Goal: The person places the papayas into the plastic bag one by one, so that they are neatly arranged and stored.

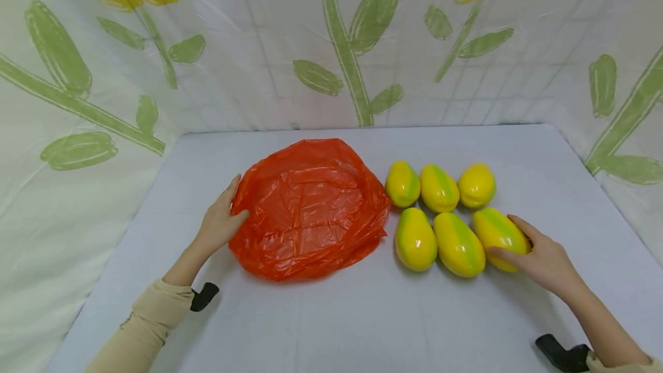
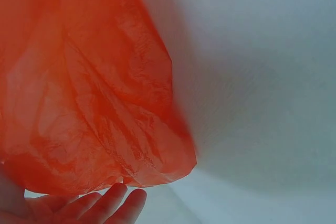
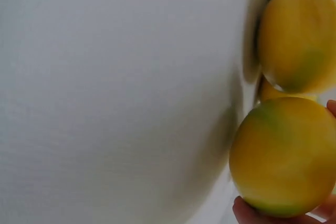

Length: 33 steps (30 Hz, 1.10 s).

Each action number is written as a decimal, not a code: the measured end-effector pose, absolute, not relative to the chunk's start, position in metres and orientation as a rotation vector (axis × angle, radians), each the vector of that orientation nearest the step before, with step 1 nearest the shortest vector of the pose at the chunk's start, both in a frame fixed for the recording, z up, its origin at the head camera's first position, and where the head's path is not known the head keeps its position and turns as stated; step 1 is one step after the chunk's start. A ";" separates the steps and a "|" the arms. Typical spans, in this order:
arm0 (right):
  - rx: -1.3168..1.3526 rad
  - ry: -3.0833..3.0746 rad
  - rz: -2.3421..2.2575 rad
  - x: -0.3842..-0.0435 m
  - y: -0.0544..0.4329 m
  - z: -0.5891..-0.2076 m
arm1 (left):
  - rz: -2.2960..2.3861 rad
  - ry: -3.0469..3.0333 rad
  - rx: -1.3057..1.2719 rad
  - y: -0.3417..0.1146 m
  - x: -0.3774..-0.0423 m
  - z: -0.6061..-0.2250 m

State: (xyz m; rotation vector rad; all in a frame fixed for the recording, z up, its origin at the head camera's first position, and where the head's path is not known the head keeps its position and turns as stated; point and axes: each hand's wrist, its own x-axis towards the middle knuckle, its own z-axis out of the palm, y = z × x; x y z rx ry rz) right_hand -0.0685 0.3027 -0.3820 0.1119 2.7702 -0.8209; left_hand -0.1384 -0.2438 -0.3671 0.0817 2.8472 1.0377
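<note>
A rumpled red plastic bag (image 1: 311, 212) lies on the left half of the table. My left hand (image 1: 220, 220) rests against its left edge, thumb lapping onto the plastic. In the left wrist view the fingers (image 2: 113, 203) are loosely extended beside the bag's edge (image 2: 152, 156). To the right of the bag are two rows of three glossy yellow mangoes with green streaks. My right hand (image 1: 544, 258) holds the near row's rightmost mango (image 1: 499, 238), thumb on the near side and fingers on the far side. The right wrist view shows this mango (image 3: 283, 156) between fingertips.
The near row also has a middle mango (image 1: 459, 245) and a left mango (image 1: 416, 239). Behind them are the far row's left mango (image 1: 402, 184), middle mango (image 1: 439, 188) and right mango (image 1: 476, 185). A flower-printed curtain (image 1: 233, 85) borders the white table (image 1: 331, 321).
</note>
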 end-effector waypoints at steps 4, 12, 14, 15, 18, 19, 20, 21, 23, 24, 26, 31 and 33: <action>0.152 2.787 -0.806 -0.067 0.306 -0.374 | 1.056 2.848 0.075 -0.245 -0.138 -0.369; 0.217 2.879 -0.899 -0.065 0.300 -0.351 | 1.086 2.842 0.065 -0.244 -0.137 -0.372; 0.218 2.893 -0.955 -0.067 0.294 -0.344 | 1.087 2.840 0.060 -0.244 -0.138 -0.372; 0.217 2.900 -0.985 -0.067 0.289 -0.341 | 1.086 2.840 0.058 -0.244 -0.138 -0.372; 0.209 2.916 -1.079 -0.068 0.275 -0.333 | 1.086 2.840 0.050 -0.244 -0.137 -0.370; 0.203 2.918 -1.108 -0.069 0.270 -0.331 | 1.086 2.839 0.046 -0.244 -0.137 -0.370; 0.196 2.923 -1.130 -0.070 0.265 -0.330 | 1.085 2.837 0.042 -0.244 -0.136 -0.370; 0.193 2.919 -1.153 -0.071 0.260 -0.328 | 1.086 2.836 0.039 -0.243 -0.135 -0.370; 0.184 2.903 -1.193 -0.073 0.249 -0.325 | 1.085 2.836 0.033 -0.243 -0.135 -0.369; 0.179 2.893 -1.211 -0.074 0.243 -0.323 | 1.083 2.839 0.033 -0.244 -0.135 -0.369; 0.169 2.870 -1.248 -0.077 0.232 -0.320 | 1.078 2.843 0.031 -0.244 -0.135 -0.369; 0.135 2.795 -1.313 -0.082 0.205 -0.312 | 1.063 2.852 0.037 -0.243 -0.137 -0.369; 0.107 2.754 -1.356 -0.085 0.195 -0.311 | 1.056 2.854 0.039 -0.243 -0.137 -0.369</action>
